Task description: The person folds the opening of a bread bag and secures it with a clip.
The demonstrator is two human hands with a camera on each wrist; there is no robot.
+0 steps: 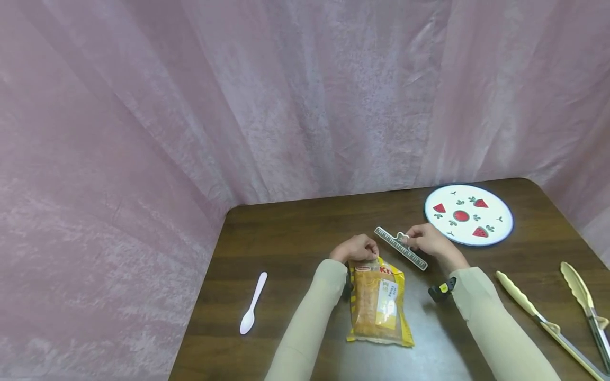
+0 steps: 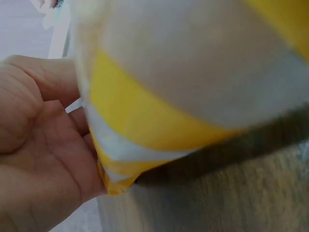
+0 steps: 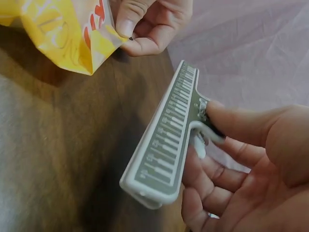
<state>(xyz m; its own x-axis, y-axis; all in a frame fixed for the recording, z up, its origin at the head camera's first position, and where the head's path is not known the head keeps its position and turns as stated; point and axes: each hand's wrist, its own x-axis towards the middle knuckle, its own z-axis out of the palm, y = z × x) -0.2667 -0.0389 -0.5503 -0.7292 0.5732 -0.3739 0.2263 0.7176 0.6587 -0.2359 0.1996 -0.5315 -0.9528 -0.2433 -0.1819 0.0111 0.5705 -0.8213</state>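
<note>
A yellow and clear bread bag with a pale label lies on the table in the head view. My left hand pinches its top edge between thumb and fingers; the right wrist view shows that pinch at the bag's corner. My right hand grips a long bag clip by its handle, thumb on one side and fingers on the other. The clip has a white rim and a dark face with ruler-like marks. Its bar is held up to the right of the bag's top, apart from it, with its jaws together.
A white plate with a blue rim and fruit pattern stands at the back right. Tongs lie spread at the right edge. On the left side of the wooden table rests a white spoon. Pink curtains hang behind.
</note>
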